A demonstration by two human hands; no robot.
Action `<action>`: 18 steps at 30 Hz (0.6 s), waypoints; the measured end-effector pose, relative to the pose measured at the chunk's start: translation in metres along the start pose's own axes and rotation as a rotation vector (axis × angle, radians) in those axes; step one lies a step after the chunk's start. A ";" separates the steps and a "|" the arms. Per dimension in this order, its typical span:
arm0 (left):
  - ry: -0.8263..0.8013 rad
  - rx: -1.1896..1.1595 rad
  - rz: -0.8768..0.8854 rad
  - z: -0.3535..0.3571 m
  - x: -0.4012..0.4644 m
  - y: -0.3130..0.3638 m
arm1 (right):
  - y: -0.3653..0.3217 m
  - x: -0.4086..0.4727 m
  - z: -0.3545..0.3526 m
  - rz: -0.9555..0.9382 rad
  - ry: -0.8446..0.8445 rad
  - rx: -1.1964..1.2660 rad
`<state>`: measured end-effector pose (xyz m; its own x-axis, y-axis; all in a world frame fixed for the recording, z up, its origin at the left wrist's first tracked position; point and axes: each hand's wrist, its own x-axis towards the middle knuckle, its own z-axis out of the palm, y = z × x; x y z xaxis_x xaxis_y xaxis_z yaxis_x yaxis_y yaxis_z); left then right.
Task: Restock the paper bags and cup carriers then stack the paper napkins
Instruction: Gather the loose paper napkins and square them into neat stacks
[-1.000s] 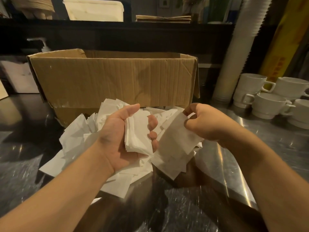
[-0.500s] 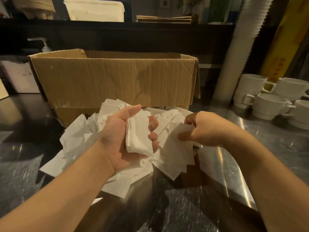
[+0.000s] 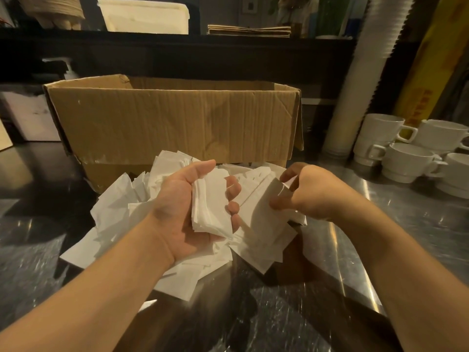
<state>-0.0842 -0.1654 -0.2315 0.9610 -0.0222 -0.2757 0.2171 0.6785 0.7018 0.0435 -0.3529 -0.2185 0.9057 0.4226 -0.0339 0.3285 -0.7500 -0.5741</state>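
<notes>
- Your left hand [image 3: 187,212] is palm-up over the pile [image 3: 121,214], fingers and thumb curled round a small stack [image 3: 210,209] of folded napkins.
- That stack stands on edge in the palm, long axis running roughly away from you, top end toward the box [image 3: 177,120].
- Your right hand [image 3: 307,194] sits just right of the left, knuckles up, thumb and fingertips pinching one loose napkin [image 3: 261,207] at its upper right corner.
- The pinched napkin slants down and left from your right fingers; its free edge lies just beside the left fingertips, close to the stack's open face. Whether it touches them can't be told.
- Key relation, as I read it: the stack is left of the pinched napkin, and its open side faces right, toward your right hand. Right hand is the nearer one to feed with; left only needs to loosen the fingers and take it.
- Likely hitch: the napkin hangs at a tilt to the stack's long axis, so it wants turning square before it goes in, or the edges won't line up.
- Rest of the napkins lie scattered on the steel counter [image 3: 406,219], against the front of the box, under both hands.
- Judged from the heap, the stacking is early: a few in hand, most loose.
- White cups [image 3: 406,161] stand well off to the right.
</notes>
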 end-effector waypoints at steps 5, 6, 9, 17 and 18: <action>-0.011 -0.001 -0.003 -0.001 0.001 0.000 | 0.000 -0.001 0.003 -0.042 0.001 0.042; -0.015 -0.002 -0.004 -0.002 0.001 0.000 | 0.000 0.000 0.004 -0.057 0.017 0.047; -0.014 -0.005 -0.007 -0.003 0.001 0.000 | -0.001 -0.001 0.002 -0.095 0.050 0.064; -0.026 0.002 0.040 -0.004 0.005 -0.001 | -0.007 -0.020 -0.018 -0.383 -0.264 0.640; -0.029 0.000 0.047 -0.004 0.004 -0.001 | -0.007 -0.022 -0.019 -0.442 -0.351 0.715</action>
<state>-0.0809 -0.1636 -0.2358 0.9746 -0.0115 -0.2237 0.1719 0.6791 0.7137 0.0260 -0.3671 -0.1987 0.5646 0.8150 0.1304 0.2764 -0.0379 -0.9603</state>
